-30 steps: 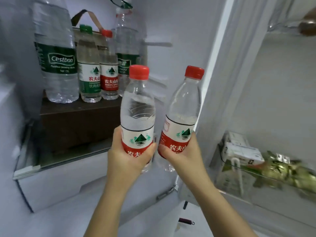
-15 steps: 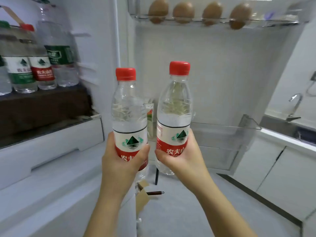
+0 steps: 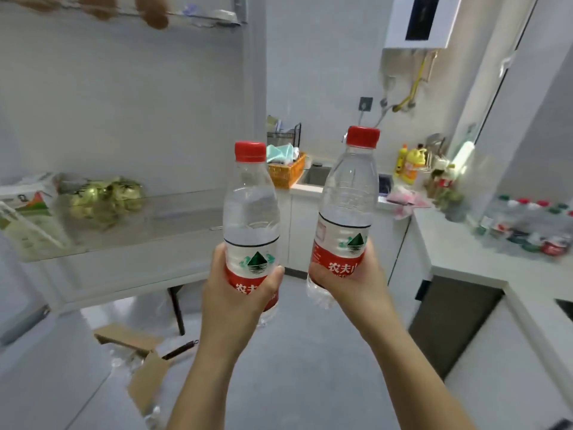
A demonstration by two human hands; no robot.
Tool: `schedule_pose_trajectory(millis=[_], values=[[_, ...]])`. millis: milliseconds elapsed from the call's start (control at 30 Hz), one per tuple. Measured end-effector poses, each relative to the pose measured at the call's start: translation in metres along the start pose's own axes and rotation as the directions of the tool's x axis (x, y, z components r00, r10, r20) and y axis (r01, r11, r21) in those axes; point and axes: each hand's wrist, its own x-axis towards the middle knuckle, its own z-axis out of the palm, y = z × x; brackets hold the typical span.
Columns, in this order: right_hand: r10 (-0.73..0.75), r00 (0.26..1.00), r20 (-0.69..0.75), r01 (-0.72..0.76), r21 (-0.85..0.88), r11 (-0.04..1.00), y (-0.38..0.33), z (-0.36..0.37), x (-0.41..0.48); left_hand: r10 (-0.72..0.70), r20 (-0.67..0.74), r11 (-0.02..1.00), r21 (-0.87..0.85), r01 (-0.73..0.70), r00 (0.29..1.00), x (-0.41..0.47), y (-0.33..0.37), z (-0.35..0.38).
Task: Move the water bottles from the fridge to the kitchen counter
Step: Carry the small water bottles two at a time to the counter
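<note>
I hold two clear water bottles with red caps and red-and-white labels upright in front of me. My left hand (image 3: 235, 293) grips the left bottle (image 3: 250, 209) around its label. My right hand (image 3: 350, 280) grips the right bottle (image 3: 348, 193) low on its label; this bottle leans slightly right. The white kitchen counter (image 3: 459, 246) runs along the right side, and several bottles (image 3: 533, 225) with red and green caps lie on it, blurred. The open fridge door (image 3: 130, 119) fills the left.
The door shelf (image 3: 148, 225) holds cartons and green packets; eggs sit in the top rack. An orange basket (image 3: 286, 172) and sink stand at the far counter, yellow bottles (image 3: 409, 164) beyond. A torn cardboard box (image 3: 136, 355) lies on the floor. A dark cabinet opening (image 3: 449, 324) is under the counter.
The view has swung right, away from the fridge interior, which has left the frame. The kitchen counter and its bottles have come into sight. Both hands still hold their bottles.
</note>
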Motion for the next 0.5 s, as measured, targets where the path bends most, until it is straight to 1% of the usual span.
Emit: schedule_pose_trajectory(millis=[133,333,500], values=[[0.015,0.993,-0.117,-0.019,-0.036,0.999,0.014,-0.038,-0.001,-0.028,0.103,0.998,-0.051,0.033,0.994,-0.002,-0.002,0.038],[0.026,0.971,-0.237,-0.051,-0.099,0.994,0.040,-0.077,0.011,-0.047,0.232,0.987,-0.140,0.081,0.972,0.013,-0.013,0.092],[0.043,0.941,-0.336,-0.101,-0.157,0.982,0.061,-0.106,0.041,-0.046,0.327,0.974,-0.194,0.114,0.944,0.039,-0.030,0.144]])
